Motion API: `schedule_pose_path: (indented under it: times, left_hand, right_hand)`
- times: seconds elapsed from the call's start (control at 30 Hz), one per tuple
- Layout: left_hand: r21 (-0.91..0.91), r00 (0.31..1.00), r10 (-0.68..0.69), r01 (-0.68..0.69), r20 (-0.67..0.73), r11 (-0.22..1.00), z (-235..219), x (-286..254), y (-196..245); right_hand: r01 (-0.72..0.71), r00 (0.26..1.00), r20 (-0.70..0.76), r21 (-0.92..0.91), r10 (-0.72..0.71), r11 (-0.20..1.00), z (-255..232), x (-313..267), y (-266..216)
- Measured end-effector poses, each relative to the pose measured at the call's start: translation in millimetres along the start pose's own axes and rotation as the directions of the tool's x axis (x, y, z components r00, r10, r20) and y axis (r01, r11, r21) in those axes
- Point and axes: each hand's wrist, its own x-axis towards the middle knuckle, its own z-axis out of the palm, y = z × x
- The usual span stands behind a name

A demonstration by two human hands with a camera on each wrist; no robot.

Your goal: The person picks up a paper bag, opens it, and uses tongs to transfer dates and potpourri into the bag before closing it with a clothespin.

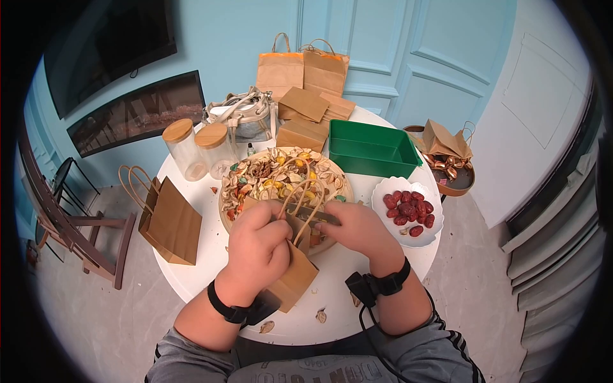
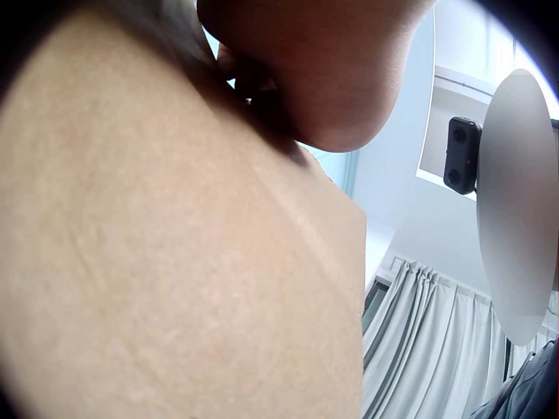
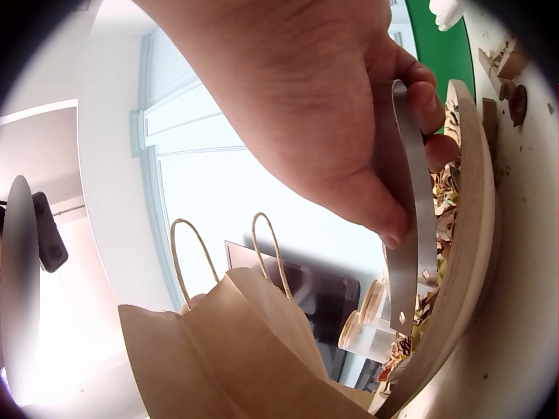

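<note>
My left hand [image 1: 258, 246] grips the upper part of a brown paper bag [image 1: 295, 281] with twisted paper handles, held tilted over the front of the table. In the left wrist view the bag's side [image 2: 175, 262] fills much of the picture. My right hand [image 1: 357, 228] holds metal tongs [image 3: 407, 209], thumb on one arm and fingers on the other. A small dried piece shows at their lower end in the right wrist view. Beneath both hands lies a round wooden tray [image 3: 476, 201] heaped with dried petals and flowers [image 1: 274, 169], partly hidden by the bag.
Another paper bag [image 1: 171, 220] stands at the left, near two wooden-lidded jars [image 1: 214, 150]. A green box [image 1: 370, 163] and a white scalloped plate [image 1: 418, 239] of red dates [image 1: 408, 207] are on the right. Behind are a handbag [image 1: 246, 118] and several paper bags [image 1: 281, 73].
</note>
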Motion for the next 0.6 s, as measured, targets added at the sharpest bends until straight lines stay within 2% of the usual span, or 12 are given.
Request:
schedule_pose_path:
  times: [0.2,0.6]
  left_hand:
    - [0.004,1.0,-0.008,0.008,0.003,1.0,-0.4,0.3,1.3]
    - [0.022,0.999,-0.037,0.036,0.028,0.999,-1.4,3.3,1.9]
  right_hand:
    - [0.015,1.0,-0.012,0.013,-0.015,1.0,0.3,-0.5,-0.4]
    - [-0.048,0.998,0.031,0.022,0.047,0.999,-3.0,-0.3,-5.2]
